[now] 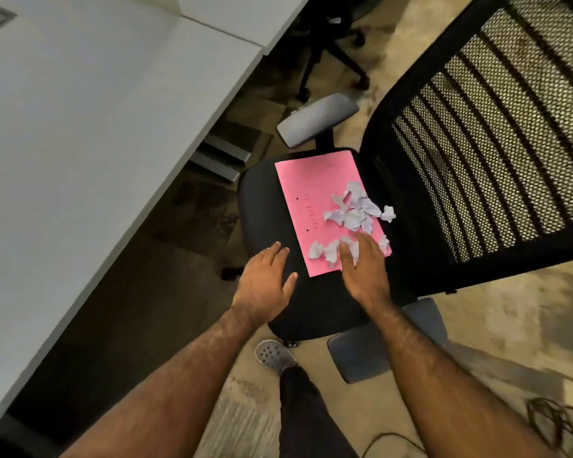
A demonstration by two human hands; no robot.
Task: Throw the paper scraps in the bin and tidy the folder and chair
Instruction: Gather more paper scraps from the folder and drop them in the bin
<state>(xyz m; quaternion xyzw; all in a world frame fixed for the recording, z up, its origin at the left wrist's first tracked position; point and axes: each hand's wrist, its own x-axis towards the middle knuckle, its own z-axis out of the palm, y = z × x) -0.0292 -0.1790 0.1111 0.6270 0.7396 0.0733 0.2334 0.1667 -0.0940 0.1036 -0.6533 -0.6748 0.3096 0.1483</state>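
Note:
A pink folder (315, 200) lies flat on the black seat of an office chair (262, 206). Several crumpled white paper scraps (356, 213) are scattered over the folder's right half and near corner. My left hand (265, 285) hovers over the seat just left of the folder, fingers spread, holding nothing. My right hand (364, 269) rests on the folder's near right corner, fingers apart, touching the nearest scraps (325, 251) without gripping them. No bin is in view.
The chair's black mesh backrest (497, 133) rises at the right, with grey armrests behind (315, 119) and in front (371, 352). A white desk (90, 110) fills the left. Another chair's wheeled base (331, 57) stands further back. My foot (273, 353) and a cable (549, 421) are on the floor.

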